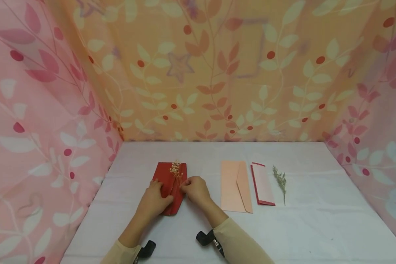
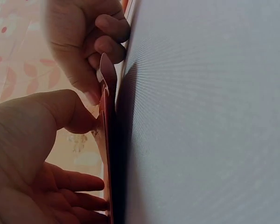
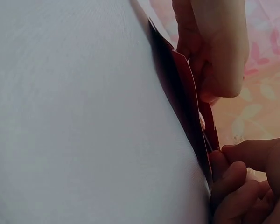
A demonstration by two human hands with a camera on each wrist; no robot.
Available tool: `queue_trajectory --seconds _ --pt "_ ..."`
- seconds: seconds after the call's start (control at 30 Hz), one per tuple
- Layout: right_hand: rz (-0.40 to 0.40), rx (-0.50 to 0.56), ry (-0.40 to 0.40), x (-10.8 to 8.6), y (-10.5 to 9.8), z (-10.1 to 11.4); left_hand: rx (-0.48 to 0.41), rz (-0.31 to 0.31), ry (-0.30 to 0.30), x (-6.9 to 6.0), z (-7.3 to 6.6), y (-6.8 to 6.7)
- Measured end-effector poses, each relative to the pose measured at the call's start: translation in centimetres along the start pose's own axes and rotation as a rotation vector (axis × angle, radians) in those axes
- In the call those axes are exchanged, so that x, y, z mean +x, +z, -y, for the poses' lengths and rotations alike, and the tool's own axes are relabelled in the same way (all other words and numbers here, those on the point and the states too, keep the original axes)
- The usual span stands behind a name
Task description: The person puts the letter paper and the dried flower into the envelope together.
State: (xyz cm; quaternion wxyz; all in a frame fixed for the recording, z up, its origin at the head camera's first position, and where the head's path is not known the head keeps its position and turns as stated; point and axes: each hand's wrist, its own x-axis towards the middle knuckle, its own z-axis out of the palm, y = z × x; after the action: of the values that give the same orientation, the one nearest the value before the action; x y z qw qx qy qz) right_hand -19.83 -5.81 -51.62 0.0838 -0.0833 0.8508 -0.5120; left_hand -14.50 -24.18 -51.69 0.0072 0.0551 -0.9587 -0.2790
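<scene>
A red envelope [image 1: 162,173] lies on the white table at the left, its flap partly raised along the right side. The left hand [image 1: 154,198] rests on it, fingers on the left part and thumb on the lower middle. Small dried cream flowers [image 1: 175,168] lie over the upper right of the envelope. With thumb and index finger the right hand [image 1: 195,189] pinches their stems at the envelope's right edge. In the right wrist view the fingertips of the right hand [image 3: 245,179] meet at the red paper; the stems are hard to make out there.
Right of the hands a peach envelope [image 1: 230,187] lies on the white table [image 1: 198,152]. Beside it are a folded pink card with red edges [image 1: 263,185] and a green dried sprig [image 1: 280,179]. Floral cloth [image 1: 198,80] hangs behind and at both sides.
</scene>
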Motion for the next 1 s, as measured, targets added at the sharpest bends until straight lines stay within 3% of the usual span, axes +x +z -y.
queue_trajectory --seconds 0.37,0.57,0.7,0.77,0.93,1.0 --pt "-0.005 -0.090 0.016 -1.0 0.3 0.4 0.015 -0.008 -0.020 0.0 0.0 0.0" --pt "-0.028 -0.169 -0.032 -1.3 0.6 0.0 0.012 -0.001 -0.017 -0.1 -0.1 -0.2" --pt "0.011 -0.254 -0.148 -1.2 0.3 -0.1 0.011 0.003 -0.007 -0.1 -0.3 -0.3" --pt "-0.001 -0.369 -0.246 -1.1 0.1 0.0 0.013 0.004 -0.001 -0.1 -0.4 -0.4" --pt "-0.114 -0.723 -0.542 0.1 -0.5 0.0 0.010 0.008 -0.002 -0.1 -0.3 -0.2" --pt "-0.117 -0.816 -0.633 0.6 -0.8 0.0 0.008 0.008 -0.002 0.0 -0.2 -0.1"
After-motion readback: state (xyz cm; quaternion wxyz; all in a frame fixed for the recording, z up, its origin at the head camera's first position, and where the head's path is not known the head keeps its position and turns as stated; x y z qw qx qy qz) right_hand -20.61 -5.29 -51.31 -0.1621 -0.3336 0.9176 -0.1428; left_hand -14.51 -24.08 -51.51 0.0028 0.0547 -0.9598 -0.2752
